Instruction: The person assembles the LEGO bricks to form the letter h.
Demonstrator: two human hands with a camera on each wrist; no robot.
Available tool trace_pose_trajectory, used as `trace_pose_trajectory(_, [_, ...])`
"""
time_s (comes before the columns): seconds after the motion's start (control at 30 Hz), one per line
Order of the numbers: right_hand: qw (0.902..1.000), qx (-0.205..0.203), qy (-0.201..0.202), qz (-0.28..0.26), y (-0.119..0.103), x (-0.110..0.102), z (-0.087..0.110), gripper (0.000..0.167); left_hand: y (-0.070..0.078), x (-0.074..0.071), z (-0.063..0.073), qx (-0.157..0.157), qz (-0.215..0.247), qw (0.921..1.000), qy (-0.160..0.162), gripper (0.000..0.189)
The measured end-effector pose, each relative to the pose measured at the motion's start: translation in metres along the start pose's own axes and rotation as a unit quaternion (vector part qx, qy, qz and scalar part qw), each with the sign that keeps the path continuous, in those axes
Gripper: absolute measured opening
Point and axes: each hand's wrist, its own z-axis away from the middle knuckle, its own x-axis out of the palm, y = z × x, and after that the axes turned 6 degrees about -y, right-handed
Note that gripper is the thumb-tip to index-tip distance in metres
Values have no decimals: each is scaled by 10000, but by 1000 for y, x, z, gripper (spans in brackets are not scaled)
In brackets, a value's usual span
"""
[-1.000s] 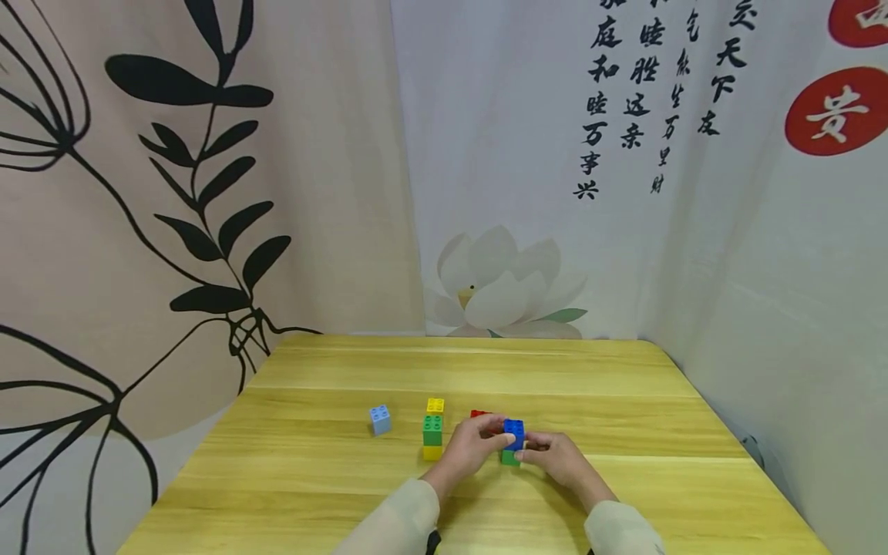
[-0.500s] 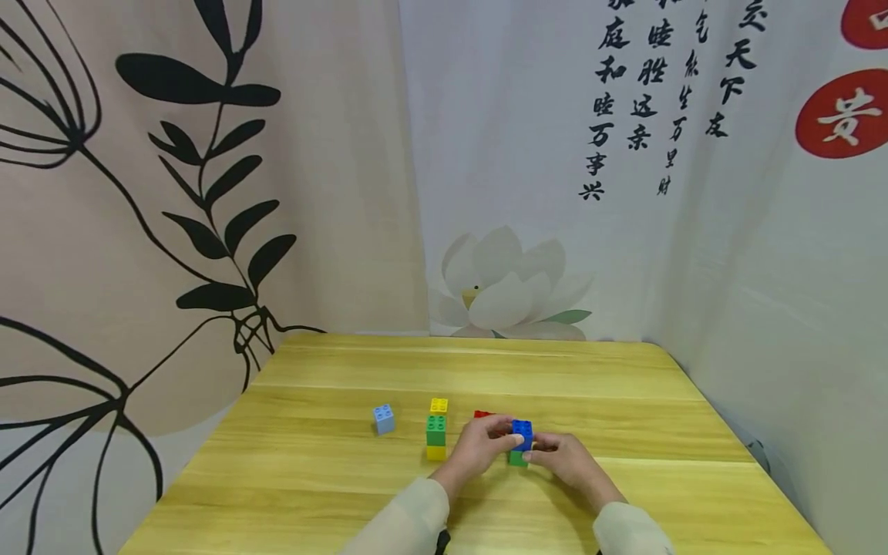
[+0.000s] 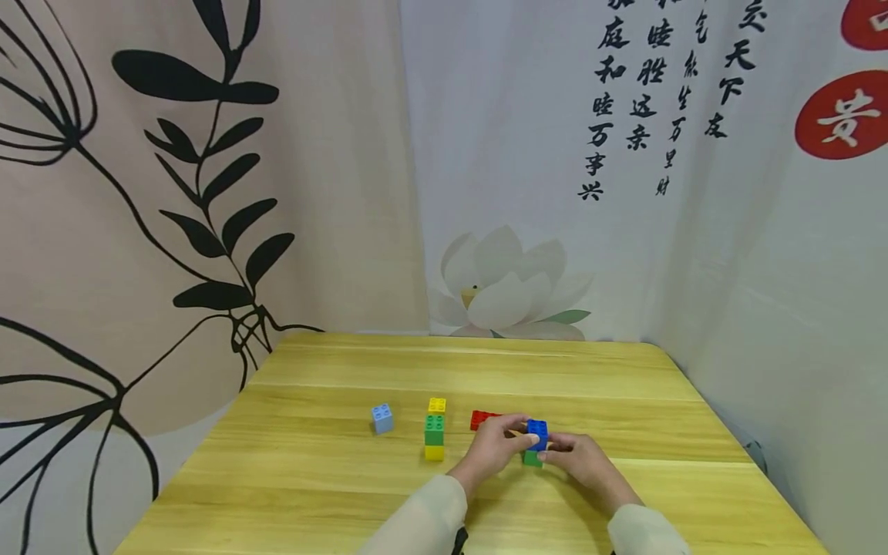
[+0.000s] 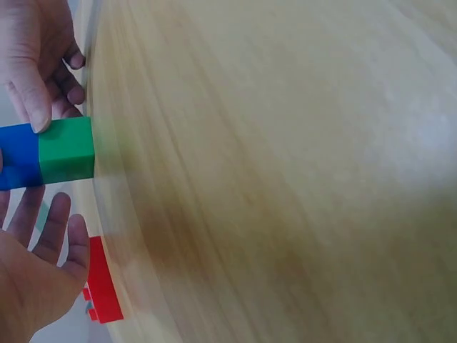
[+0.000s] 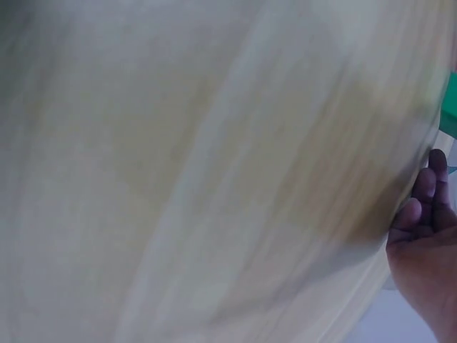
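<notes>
A blue toy building block [image 3: 537,435] sits on top of a green block [image 3: 533,459], the two joined in a short upright stack. My left hand [image 3: 494,449] pinches the blue block from its left, thumb on the near face. From the other side my right hand [image 3: 585,461] holds the stack, its thumb at the seam of blue and green in the left wrist view. Partly behind my left hand lies a red block [image 3: 483,418], showing studs. In the right wrist view only a corner of the green block [image 5: 450,107] shows beside my right fingers.
Left of my hands stands a column of yellow and green blocks [image 3: 434,430]. A light blue block [image 3: 382,418] lies farther left on the wooden table [image 3: 333,493]. Printed curtains [image 3: 347,169] hang behind the table's back edge.
Both hands have shifted right across the table with the blue and green stack between them. More of the red block shows now from behind my left hand.
</notes>
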Motion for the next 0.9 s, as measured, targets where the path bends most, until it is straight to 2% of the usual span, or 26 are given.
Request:
trace_pose_trajectory(0.3, [9997,-134,4,-205,3,2,0,41,7,1,1,-74,-151,9998,57,37])
trace_pose_trajectory(0.5, [9996,-172,-56,-200,6,3,0,41,10,1,3,-143,-212,9997,-57,34])
trace_pose_trajectory(0.77, [9999,53,-8,-163,4,2,0,51,11,1,6,-228,-337,9990,-184,55])
trace_pose_trajectory(0.9, [9999,139,48,-91,3,1,1,56,13,-1,5,-190,-354,9991,-140,57])
